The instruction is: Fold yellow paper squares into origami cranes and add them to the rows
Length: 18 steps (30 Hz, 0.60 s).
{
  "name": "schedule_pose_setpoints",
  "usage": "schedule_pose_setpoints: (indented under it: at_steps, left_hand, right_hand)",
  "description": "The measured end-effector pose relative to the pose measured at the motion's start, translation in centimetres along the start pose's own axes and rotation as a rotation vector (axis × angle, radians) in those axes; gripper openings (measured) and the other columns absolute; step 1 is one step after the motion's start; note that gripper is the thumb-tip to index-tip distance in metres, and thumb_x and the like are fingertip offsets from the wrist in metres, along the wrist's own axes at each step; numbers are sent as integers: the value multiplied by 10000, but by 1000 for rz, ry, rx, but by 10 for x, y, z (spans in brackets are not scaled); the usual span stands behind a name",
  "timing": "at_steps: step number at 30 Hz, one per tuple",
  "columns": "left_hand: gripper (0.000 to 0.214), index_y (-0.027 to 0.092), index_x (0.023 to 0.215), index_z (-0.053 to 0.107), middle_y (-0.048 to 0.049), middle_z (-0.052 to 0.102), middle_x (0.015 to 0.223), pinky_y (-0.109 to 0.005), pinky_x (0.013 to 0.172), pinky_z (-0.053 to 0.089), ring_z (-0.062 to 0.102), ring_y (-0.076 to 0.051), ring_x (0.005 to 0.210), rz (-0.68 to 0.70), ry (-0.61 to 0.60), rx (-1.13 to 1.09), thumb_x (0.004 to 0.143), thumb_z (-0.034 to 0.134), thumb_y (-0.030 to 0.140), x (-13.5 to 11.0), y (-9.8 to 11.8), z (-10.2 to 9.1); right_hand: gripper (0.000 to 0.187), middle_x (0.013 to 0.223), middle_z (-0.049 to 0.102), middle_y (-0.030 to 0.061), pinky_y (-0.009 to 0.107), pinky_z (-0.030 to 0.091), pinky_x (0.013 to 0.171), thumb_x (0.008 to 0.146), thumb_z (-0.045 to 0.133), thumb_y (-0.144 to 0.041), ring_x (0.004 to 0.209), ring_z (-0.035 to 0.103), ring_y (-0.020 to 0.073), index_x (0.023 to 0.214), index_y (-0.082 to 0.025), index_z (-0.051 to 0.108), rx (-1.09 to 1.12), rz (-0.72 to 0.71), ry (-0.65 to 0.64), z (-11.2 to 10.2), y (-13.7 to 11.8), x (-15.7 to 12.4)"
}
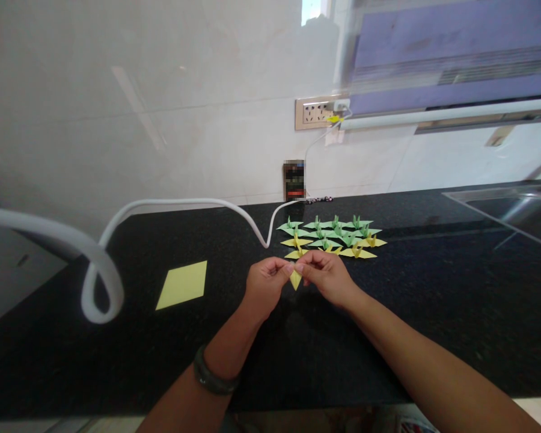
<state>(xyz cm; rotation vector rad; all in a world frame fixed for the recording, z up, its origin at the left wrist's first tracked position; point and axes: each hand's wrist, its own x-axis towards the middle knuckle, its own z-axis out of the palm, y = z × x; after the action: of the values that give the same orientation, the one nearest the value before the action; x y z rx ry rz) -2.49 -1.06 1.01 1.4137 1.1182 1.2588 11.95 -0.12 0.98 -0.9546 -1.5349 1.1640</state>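
Observation:
Between my two hands is a small piece of folded yellow paper (296, 279), its pointed end hanging downward. My left hand (268, 282) pinches it from the left with thumb and fingers. From the other side, my right hand (327, 275) pinches the same paper, thumb close to the left one. Just beyond the hands stand rows of folded paper cranes: green cranes (338, 231) at the back and yellow cranes (358, 252) nearer, some partly hidden by my fingers. To the left, a flat square of yellow paper (183, 285) lies on the counter.
The black countertop (117, 361) runs to a tiled wall. A thick white cable (198, 201) loops across the left side. Against the wall leans a pixelated phone-like device (294, 180), below a wall socket (315, 112) with a plugged-in charger. A sink (523, 210) is at right.

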Motion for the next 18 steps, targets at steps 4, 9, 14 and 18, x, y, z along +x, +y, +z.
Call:
schedule_pose_setpoints:
  at_steps: [4, 9, 14, 18]
  left_hand:
    - [209, 125, 707, 596, -4, 576, 578, -210, 526, 400, 506, -98, 534, -21, -9, 5, 709, 534, 324, 3, -2, -1]
    - [205, 131, 682, 591, 5, 566, 561, -203, 509, 386, 502, -97, 522, 19, 35, 65, 706, 533, 327, 3, -3, -2]
    - [208, 124, 654, 580, 9, 555, 527, -203, 493, 387, 493, -91, 495, -23, 59, 13, 690, 551, 327, 3, 1, 0]
    - [221, 123, 632, 576, 12, 550, 500, -196, 477, 383, 487, -83, 470, -82, 30, -11, 676, 568, 339, 4, 4, 0]
  right_hand:
    - [172, 550, 517, -20, 205, 371, 454, 730, 532, -311, 444, 449, 72, 704, -144, 557, 55, 14, -22, -1, 4, 3]
    - [181, 491, 482, -39, 203, 373, 457, 753, 498, -319, 427, 447, 74, 681, -153, 513, 10, 40, -32, 0, 4, 3]
    - [194, 487, 471, -41, 197, 364, 456, 762, 482, -318, 427, 442, 71, 653, -158, 488, -51, 25, -17, 1, 2, 3]
    - [192, 594, 519, -19, 201, 381, 461, 744, 506, -348, 471, 459, 73, 727, -158, 518, -8, 36, -85, 0, 6, 5]
